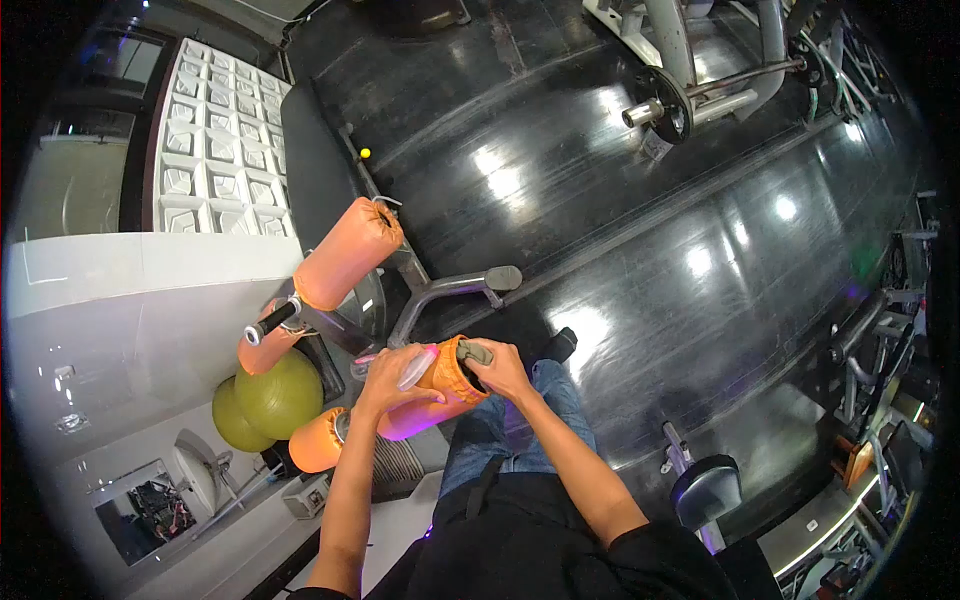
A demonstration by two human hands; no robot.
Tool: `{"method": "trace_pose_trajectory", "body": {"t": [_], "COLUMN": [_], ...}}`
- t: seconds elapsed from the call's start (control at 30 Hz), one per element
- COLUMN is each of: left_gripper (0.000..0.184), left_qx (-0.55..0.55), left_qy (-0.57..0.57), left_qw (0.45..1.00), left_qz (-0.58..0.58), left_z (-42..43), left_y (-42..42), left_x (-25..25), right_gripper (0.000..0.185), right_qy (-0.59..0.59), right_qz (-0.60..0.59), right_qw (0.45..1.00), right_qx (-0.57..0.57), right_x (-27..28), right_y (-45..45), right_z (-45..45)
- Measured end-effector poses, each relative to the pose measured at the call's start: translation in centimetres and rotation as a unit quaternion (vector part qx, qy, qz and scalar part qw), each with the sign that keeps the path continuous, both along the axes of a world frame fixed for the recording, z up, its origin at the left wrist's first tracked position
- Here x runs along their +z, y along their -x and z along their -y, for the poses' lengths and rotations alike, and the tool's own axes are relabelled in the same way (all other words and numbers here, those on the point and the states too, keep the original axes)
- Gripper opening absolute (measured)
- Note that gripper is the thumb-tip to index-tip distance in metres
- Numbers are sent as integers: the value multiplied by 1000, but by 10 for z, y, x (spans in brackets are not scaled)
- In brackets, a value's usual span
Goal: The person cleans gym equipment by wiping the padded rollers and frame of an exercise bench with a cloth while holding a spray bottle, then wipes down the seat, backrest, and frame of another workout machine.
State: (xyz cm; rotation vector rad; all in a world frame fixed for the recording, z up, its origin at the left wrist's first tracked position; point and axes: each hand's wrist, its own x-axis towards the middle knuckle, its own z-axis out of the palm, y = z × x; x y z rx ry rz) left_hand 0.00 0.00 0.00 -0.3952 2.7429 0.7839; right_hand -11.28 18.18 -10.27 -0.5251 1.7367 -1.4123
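An orange covered roller pad (425,412) of a gym machine lies just in front of my body, its gathered end towards my right. My right hand (503,372) is closed on a grey-green cloth (474,352), pressed against that end. My left hand (392,382) rests at the pad's other side and grips a clear plastic bottle (416,370) with pink parts; its far side is hidden by the fingers. Farther out, a second orange roller pad (348,255) sits on the same machine, near a black-gripped handle (272,322).
Grey machine legs (440,290) stand beyond my hands. Two green exercise balls (278,395) lie at the left by the wall. A small yellow ball (365,153) shows near the bench (318,150). Weight machines (690,100) stand at the upper right, and a black seat (706,488) at the lower right.
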Motion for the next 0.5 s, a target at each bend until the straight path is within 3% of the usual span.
{"method": "trace_pose_trajectory", "body": {"t": [0.07,0.17,0.3,0.37,0.43,0.5], "left_gripper": [81,81,82,84,84,84], "left_qx": [4,8,8,10,2,-6], "left_qy": [-12,-10,4,7,8,7], "left_qw": [1000,1000,1000,1000,1000,1000], "left_qz": [14,12,29,-16,-10,-4], "left_z": [-1,1,-2,-2,-4,-4], "left_y": [3,5,0,-4,-1,1], "left_x": [-3,6,6,3,12,16], "right_gripper": [30,31,34,35,35,38], "right_qy": [9,101,-3,-33,-65,-95], "right_qz": [107,60,61,42,-11,-34], "right_qw": [994,993,991,992,998,995], "right_qx": [-10,21,115,114,11,-18], "right_x": [11,12,6,-4,-13,-18], "right_y": [5,2,3,-1,-5,-6], "right_z": [-11,-26,-54,-60,-64,-68]}}
